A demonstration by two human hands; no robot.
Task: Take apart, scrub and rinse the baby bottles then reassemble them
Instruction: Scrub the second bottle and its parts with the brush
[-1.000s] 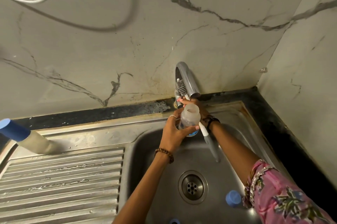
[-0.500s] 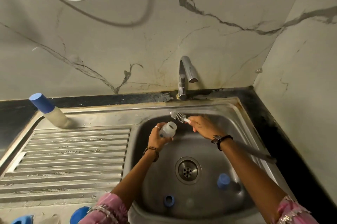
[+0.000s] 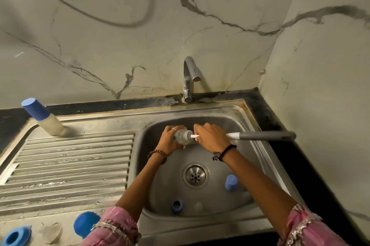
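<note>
— Risk first: what could go wrong?
— Left hand (image 3: 170, 141) grips the bottle (image 3: 181, 136) sideways over the sink (image 3: 248, 125); right hand (image 3: 210, 137) is clenched round the brush (image 3: 260, 135), bristles just at the bottle's mouth. If things are wet, a hard push could slide the bottle out of the left grip and drop it into the basin. The long handle sticks out right, near the wall, and could knock it.
— And the loose parts?
— Blue cap (image 3: 231, 183) and ring (image 3: 176, 205) lie near the drain (image 3: 195, 175); splashes might shift them.
— How does the bottle look?
— Small, clear, cloudy, open-mouthed. A second bottle (image 3: 43, 118), capped blue, stands on the drainboard, left.
</note>
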